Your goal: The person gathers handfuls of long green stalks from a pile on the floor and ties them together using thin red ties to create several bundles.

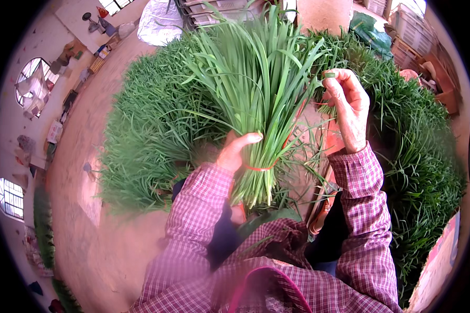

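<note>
My left hand [235, 150] grips a large bundle of leafy green stalks [258, 98], which look like Chinese chives. Its thumb crosses the front of the stems, and the pale cut ends point down towards my lap. Below the thumb, an orange-red band [260, 169] goes round the lower stems. A red strand [293, 129] runs up along the bundle's right side. To the right of the leaves, my right hand [348, 101] is raised with thumb and forefinger pinched on a small green piece [329, 75]. Whether that piece is leaf, I cannot tell.
A broad heap of greens [156, 117] lies on the left, another heap [411, 156] on the right. Loose leaf scraps litter the floor [305, 125] between my feet. Behind are plastic crates [215, 8], a white sack [160, 23] and a green net bag [370, 33]. Cardboard [434, 266] stands lower right.
</note>
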Tool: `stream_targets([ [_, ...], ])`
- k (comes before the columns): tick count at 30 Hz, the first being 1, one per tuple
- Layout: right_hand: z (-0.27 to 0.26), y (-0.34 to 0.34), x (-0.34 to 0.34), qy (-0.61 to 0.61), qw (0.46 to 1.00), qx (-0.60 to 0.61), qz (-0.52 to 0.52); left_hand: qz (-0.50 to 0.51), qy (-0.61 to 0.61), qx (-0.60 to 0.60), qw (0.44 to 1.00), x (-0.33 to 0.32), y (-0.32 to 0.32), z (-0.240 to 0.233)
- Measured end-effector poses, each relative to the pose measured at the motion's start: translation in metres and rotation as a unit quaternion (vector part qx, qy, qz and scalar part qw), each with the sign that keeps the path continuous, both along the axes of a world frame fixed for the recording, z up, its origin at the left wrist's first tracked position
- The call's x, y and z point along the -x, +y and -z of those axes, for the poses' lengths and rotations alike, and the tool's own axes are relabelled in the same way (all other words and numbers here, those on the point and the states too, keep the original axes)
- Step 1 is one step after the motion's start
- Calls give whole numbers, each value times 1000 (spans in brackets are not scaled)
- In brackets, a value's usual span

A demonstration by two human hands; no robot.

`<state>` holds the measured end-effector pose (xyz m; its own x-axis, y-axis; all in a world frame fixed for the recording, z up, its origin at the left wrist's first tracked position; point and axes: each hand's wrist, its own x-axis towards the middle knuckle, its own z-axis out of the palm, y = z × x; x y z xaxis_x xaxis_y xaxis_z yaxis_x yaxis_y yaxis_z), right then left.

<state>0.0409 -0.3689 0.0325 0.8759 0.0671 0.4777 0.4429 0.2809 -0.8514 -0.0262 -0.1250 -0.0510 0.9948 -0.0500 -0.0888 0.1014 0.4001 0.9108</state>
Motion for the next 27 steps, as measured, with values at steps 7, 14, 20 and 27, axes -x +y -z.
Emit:
stream_targets([
  [7,0,22,3,-6,988,154,6,23,32,-38,998,6,-17,-2],
  [14,30,24,-13,-73,946,302,95,52,34,-32,998,9,-26,-2],
  [20,36,36,-9,23,982,173,66,39,43,2,998,7,-22,2],
  [27,45,36,-10,-101,946,262,163,46,77,24,996,10,-28,3],
])
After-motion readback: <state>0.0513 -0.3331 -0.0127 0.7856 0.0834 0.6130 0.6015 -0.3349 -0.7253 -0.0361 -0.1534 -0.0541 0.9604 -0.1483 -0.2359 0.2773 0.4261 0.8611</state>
